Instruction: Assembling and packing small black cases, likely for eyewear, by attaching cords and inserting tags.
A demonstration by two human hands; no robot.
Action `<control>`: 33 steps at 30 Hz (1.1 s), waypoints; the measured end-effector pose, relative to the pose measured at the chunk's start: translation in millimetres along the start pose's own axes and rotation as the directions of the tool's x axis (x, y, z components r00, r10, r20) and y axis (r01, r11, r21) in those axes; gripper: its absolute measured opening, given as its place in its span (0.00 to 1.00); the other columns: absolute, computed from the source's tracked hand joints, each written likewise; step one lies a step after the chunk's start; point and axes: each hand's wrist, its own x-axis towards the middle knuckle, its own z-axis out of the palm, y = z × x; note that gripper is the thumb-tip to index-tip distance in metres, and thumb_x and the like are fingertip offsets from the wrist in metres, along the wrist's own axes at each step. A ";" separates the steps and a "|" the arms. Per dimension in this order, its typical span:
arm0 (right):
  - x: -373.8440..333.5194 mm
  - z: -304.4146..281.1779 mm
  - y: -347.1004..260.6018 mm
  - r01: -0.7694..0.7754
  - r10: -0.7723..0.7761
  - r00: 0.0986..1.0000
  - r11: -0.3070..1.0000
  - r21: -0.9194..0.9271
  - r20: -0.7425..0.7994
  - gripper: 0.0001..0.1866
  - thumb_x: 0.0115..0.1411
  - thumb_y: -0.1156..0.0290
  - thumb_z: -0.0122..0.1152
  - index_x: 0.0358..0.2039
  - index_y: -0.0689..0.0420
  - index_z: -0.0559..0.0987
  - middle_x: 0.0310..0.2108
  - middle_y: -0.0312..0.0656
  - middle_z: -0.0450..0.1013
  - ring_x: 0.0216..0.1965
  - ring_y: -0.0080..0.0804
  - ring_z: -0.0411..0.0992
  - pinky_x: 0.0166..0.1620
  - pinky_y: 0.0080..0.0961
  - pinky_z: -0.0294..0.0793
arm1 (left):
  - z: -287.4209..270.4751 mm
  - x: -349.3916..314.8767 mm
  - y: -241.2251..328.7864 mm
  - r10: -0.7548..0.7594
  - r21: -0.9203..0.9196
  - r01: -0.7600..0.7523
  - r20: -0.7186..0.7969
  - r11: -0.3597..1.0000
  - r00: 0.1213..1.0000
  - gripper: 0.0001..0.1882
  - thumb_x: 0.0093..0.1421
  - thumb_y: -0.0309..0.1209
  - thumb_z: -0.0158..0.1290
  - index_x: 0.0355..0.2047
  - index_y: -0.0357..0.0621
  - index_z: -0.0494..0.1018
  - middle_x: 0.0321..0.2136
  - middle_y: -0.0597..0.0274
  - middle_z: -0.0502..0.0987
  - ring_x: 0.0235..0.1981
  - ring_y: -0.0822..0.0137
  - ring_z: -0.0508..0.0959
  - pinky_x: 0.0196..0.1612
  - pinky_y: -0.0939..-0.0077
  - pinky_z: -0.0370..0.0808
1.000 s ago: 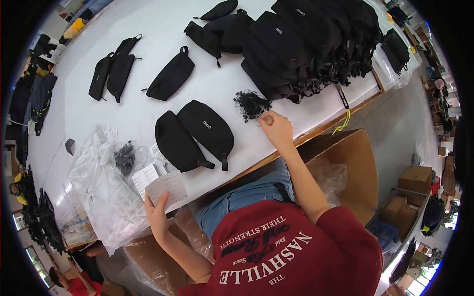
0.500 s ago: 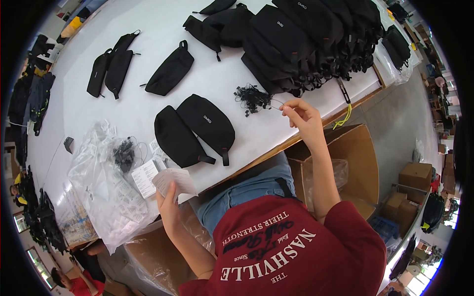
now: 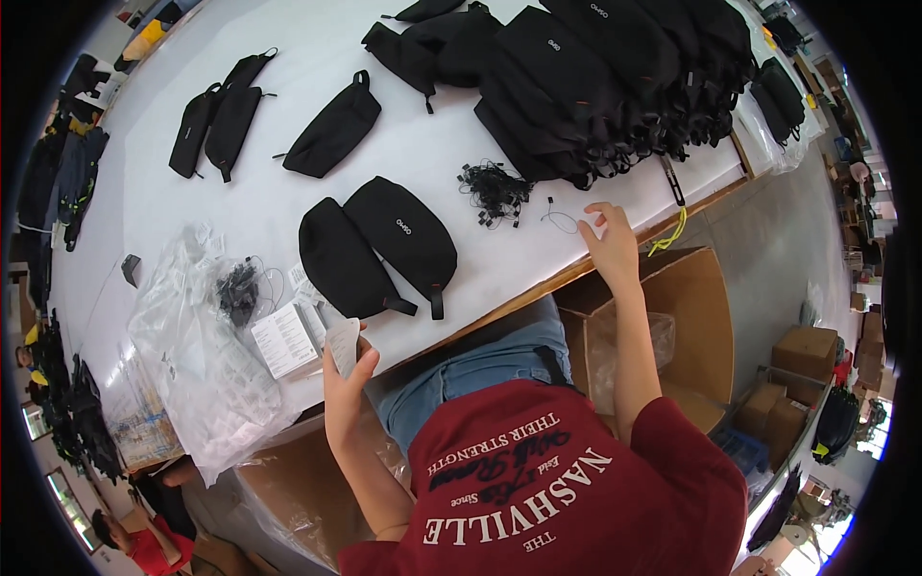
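Observation:
My left hand grips a small white printed paper tag near the table's front edge, its thumb against it. Right of the middle, my right hand has thumb and forefinger apart. A single thin dark tag string with a small black end loops close to its thumb tip. Beyond it lies a tangled heap of black tag strings. Two black zip pouches lie side by side between my hands. A stack of white printed tags sits just left of my left hand.
Many black pouches are piled at the far right; several others lie farther left. A clear plastic bag and another clump of black strings are at left. A black tool with yellow cord rests by the edge, above an open cardboard box.
My right hand has moved right, away from the string heap, and its fingers have parted; one string now lies apart from the heap. My left hand has turned the paper tag more upright.

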 end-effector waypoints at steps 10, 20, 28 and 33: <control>18.2 17.7 -31.8 0.325 -0.312 0.928 0.945 -0.031 0.201 0.08 0.49 0.71 0.63 0.30 0.52 0.75 0.30 0.40 0.65 0.34 0.39 0.71 0.37 0.33 0.70 | 22.4 -2.9 4.0 -0.063 -0.054 0.066 0.052 0.996 0.997 0.21 0.57 0.32 0.53 0.48 0.35 0.67 0.24 0.69 0.66 0.20 0.81 0.62 0.23 0.86 0.57; 7.0 -18.3 -83.1 0.152 -0.339 0.892 0.847 0.509 0.298 0.03 0.59 0.75 0.55 0.32 0.56 0.70 0.29 0.36 0.68 0.28 0.24 0.67 0.33 0.18 0.67 | 40.9 -2.6 4.6 0.016 -0.221 0.021 0.167 0.975 0.986 0.15 0.61 0.30 0.48 0.48 0.37 0.69 0.33 0.64 0.73 0.32 0.78 0.69 0.34 0.85 0.66; -69.1 -9.4 -133.2 -0.011 -0.346 0.861 0.721 0.693 0.374 0.12 0.59 0.78 0.57 0.42 0.59 0.67 0.25 0.34 0.71 0.24 0.16 0.65 0.28 0.12 0.63 | 86.7 -2.4 9.0 0.151 -0.119 -0.138 0.112 0.983 0.982 0.10 0.66 0.30 0.46 0.38 0.36 0.72 0.33 0.64 0.74 0.33 0.78 0.71 0.36 0.84 0.68; -81.7 6.2 -143.0 0.114 -0.402 0.875 0.715 0.690 0.272 0.17 0.57 0.78 0.59 0.46 0.57 0.67 0.25 0.35 0.70 0.21 0.21 0.65 0.25 0.18 0.64 | 88.9 -7.5 10.1 0.282 0.158 -0.270 -0.064 0.950 0.957 0.08 0.62 0.28 0.52 0.37 0.36 0.71 0.32 0.66 0.73 0.33 0.78 0.70 0.38 0.84 0.67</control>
